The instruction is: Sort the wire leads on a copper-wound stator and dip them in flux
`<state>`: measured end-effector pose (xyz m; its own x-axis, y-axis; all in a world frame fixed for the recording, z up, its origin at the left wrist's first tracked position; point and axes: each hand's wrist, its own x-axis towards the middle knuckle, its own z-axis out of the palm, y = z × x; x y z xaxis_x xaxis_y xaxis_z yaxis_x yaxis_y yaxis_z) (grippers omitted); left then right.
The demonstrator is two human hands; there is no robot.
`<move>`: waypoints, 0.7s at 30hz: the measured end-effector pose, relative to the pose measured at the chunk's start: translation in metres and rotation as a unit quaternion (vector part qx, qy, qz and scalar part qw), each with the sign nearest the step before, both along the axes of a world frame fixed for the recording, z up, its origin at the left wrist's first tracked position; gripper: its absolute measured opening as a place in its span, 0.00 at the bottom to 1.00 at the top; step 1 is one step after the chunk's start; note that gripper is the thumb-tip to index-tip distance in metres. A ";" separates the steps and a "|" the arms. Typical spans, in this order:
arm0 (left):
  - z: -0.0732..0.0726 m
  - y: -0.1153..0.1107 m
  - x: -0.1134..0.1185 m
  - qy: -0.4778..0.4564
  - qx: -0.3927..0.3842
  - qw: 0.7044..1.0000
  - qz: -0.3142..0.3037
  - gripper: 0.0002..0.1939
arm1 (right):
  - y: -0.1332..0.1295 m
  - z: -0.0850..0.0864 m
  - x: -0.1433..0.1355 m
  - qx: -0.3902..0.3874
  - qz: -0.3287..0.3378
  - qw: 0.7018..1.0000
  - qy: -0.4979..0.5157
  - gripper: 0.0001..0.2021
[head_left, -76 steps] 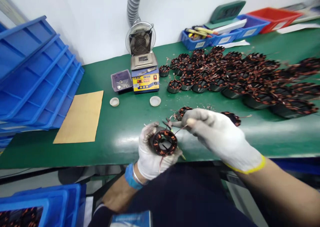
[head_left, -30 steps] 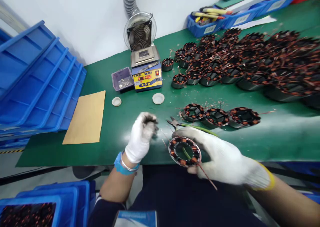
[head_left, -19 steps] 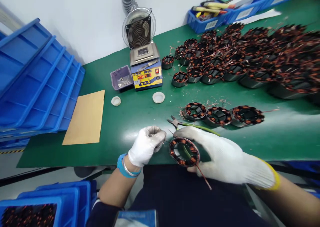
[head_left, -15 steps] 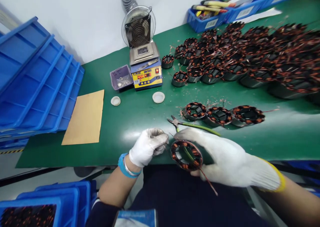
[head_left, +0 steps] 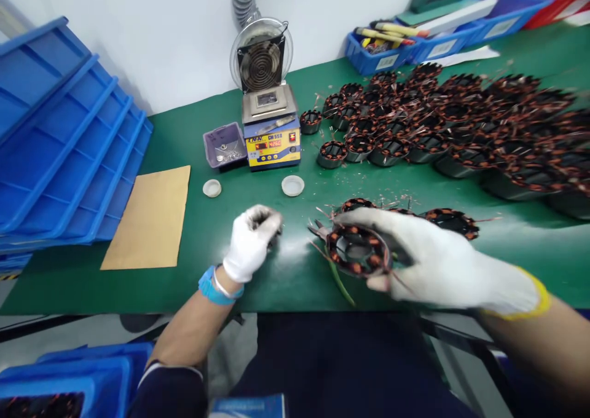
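Note:
In the head view my right hand [head_left: 428, 255], in a white glove with a yellow cuff, grips a copper-wound motor stator [head_left: 375, 261] by its right side, tilted above the bench. Loose wire ends stick out from it. Under the stator lie cutting pliers [head_left: 340, 278] with green handles, partly covered. My left hand [head_left: 252, 243], gloved in white, hovers to the left with curled fingers pressed together; what is in them, if anything, cannot be made out. Just beyond my right hand, several more stators [head_left: 454, 221] stand in a row, partly hidden by the glove.
A solder pot [head_left: 273, 141] with a digital display stands at the back, beside a purple tray [head_left: 207, 144] and two white caps [head_left: 292, 186]. Many stators [head_left: 428, 144] crowd the right. Stacked blue crates [head_left: 69, 141] and a cardboard sheet [head_left: 147, 221] are left. Blue bins [head_left: 371, 64] hold tools.
My left hand has moved left and away from the stator. My right hand has shifted slightly right and up with the stator, now covering part of the row behind. The display reading has changed.

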<state>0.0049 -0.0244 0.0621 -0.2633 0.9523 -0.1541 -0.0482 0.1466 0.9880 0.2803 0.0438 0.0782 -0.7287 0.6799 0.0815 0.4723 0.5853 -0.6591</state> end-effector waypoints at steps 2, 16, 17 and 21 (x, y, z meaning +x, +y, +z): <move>-0.019 0.019 -0.011 0.019 0.022 0.998 0.054 0.15 | 0.029 0.008 -0.008 -0.056 -0.001 0.998 -0.010 0.34; -0.076 0.042 -0.036 0.026 0.002 1.000 0.017 0.11 | 0.149 -0.010 -0.077 -0.301 -0.023 0.951 -0.069 0.24; -0.077 0.042 -0.036 0.026 0.002 1.000 0.013 0.10 | 0.150 -0.010 -0.080 -0.297 -0.025 0.951 -0.085 0.23; -0.078 0.041 -0.036 0.029 0.002 1.000 -0.001 0.09 | 0.150 -0.008 -0.085 -0.291 -0.029 0.948 -0.124 0.23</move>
<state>-0.0316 0.0168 -0.0162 -0.2690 0.9535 -0.1358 0.0093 0.1436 0.9896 0.1950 0.1941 0.0697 -0.6360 0.5971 -0.4889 0.6751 0.1234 -0.7274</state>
